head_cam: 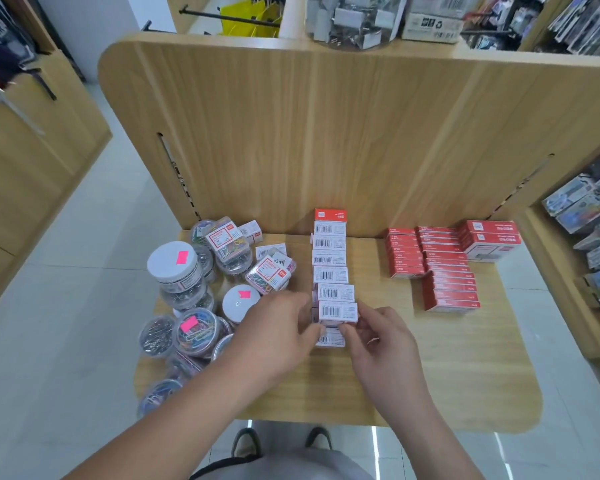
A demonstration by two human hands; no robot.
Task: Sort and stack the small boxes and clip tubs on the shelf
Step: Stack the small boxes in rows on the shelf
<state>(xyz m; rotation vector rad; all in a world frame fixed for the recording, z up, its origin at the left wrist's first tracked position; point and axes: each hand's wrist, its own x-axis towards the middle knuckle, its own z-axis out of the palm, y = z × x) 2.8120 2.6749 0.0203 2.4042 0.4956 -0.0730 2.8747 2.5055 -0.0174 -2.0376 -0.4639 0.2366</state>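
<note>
A row of several small white boxes with barcodes runs from the back panel toward me down the middle of the wooden shelf. My left hand and my right hand pinch the nearest raised white box from either side, above another white box that lies flat. Round clear clip tubs with white lids and pink stickers crowd the shelf's left side, some stacked. Red boxes stand in stacks at the right.
The tall wooden back panel closes the rear. Two loose small white boxes lie among the tubs. A side rack of packaged goods stands at the right. The tiled floor drops away at the left.
</note>
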